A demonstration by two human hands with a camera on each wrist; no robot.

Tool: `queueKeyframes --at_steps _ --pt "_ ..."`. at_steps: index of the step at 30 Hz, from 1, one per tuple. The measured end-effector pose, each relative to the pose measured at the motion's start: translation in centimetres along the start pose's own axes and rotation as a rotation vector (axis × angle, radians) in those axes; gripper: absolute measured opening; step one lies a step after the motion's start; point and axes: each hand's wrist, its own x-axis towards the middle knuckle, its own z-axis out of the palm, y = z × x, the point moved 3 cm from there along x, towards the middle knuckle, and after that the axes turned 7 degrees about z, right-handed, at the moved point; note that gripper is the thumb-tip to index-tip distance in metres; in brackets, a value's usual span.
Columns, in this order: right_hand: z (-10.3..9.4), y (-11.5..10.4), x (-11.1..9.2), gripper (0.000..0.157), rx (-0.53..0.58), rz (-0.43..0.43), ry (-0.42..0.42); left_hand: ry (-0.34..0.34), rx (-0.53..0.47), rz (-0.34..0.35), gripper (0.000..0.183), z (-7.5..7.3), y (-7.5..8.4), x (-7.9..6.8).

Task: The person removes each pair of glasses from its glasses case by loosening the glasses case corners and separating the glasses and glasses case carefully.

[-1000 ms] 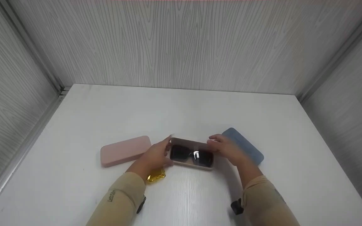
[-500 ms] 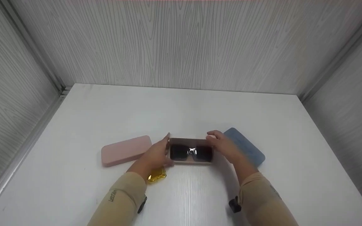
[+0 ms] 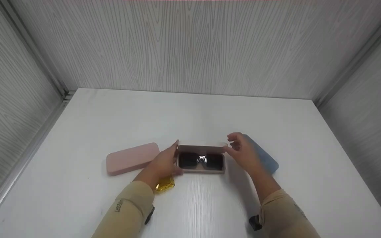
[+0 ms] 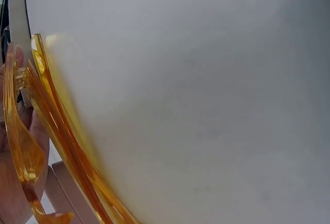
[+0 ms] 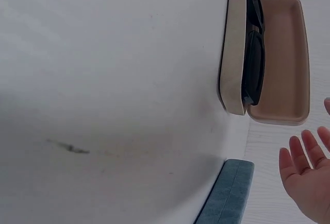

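A beige glasses case [image 3: 201, 171] lies open in the middle of the table, its brown-lined lid [image 5: 283, 59] raised at the back. Dark sunglasses [image 3: 207, 161] lie inside it. My left hand [image 3: 165, 163] grips the left end of the case, thumb at the front and a finger behind. Beside the right end is my right hand [image 3: 244, 153], fingers spread and holding nothing; the right wrist view shows it apart from the case. Yellow transparent glasses [image 4: 72, 147] lie folded just below my left wrist, partly hidden by it in the head view.
A closed pink case [image 3: 132, 159] lies to the left of my left hand. To the right, a blue case [image 3: 266, 158] lies at a slant, partly covered by my right hand. Grey wood-grain panels [image 3: 190, 46] enclose the white table [image 3: 190, 115].
The open case has turned from a slant to lie straight across. My right hand has moved off its right end, a little to the right. My left hand stays at the left end.
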Motion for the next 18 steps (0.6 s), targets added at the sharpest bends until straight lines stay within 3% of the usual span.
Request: queueKeyframes --at_steps 9,18 --pt "1.4 -1.1 -1.8 0.016 -0.147 -0.314 0.09 0.005 -0.034 0.007 0.114 -0.1 0.1 -0.1" --pt "3.8 -0.7 -2.1 0.032 -0.289 -0.354 -0.006 -0.003 -0.061 0.0 0.115 -0.1 0.2 -0.2"
